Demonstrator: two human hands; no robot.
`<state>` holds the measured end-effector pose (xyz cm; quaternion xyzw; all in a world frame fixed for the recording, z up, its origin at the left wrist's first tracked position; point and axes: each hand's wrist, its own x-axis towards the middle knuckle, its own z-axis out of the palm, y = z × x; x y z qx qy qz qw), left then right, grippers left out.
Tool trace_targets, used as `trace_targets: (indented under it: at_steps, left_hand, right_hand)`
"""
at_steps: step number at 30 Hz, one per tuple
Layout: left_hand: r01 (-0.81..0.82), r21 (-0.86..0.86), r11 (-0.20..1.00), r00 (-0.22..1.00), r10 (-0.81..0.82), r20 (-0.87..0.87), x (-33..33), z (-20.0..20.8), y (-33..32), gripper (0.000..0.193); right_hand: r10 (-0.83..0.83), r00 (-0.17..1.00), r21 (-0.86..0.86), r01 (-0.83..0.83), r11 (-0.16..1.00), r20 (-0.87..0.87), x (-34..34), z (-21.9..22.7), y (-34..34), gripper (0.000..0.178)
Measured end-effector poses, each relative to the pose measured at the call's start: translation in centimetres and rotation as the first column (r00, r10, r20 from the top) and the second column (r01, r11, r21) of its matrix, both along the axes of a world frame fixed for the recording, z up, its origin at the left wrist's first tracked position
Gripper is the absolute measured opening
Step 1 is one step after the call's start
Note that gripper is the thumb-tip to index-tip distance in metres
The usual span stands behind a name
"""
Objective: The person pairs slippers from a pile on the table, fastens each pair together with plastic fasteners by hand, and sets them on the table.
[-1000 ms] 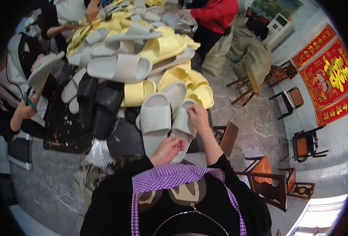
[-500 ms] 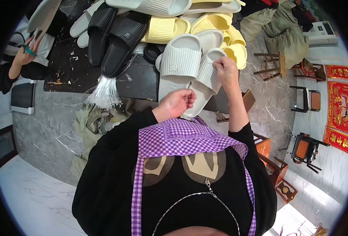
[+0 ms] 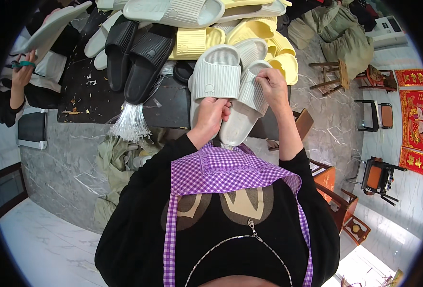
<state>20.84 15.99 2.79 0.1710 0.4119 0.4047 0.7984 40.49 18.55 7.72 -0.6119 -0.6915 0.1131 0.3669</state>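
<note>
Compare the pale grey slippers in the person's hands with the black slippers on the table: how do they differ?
The pale grey slippers are light; the black slippers are dark. The left hand and right hand hold the grey pair; the black pair lies untouched. Both have ribbed straps.

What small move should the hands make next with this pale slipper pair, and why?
Probably draw the two pale slippers tight together: the left hand grips the near edge of one, the right hand holds the other's strap, and they lie side by side, overlapping.
</note>
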Motion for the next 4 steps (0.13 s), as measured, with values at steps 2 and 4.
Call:
trace_targets:
  at_steps: [2,4]
  left_hand:
    - [-0.034,0.039,0.999,0.998,0.032,0.049,0.12,0.30,-0.20,0.010]
    - [-0.049,0.062,0.997,0.996,0.045,0.074,0.21,0.52,-0.25,0.010]
  right_hand:
    - [0.054,0.987,-0.001,-0.054,0.999,-0.150,-0.31,0.40,0.35,0.008]
    - [0.081,0.972,-0.042,-0.093,0.995,-0.222,-0.25,0.72,0.66,0.006]
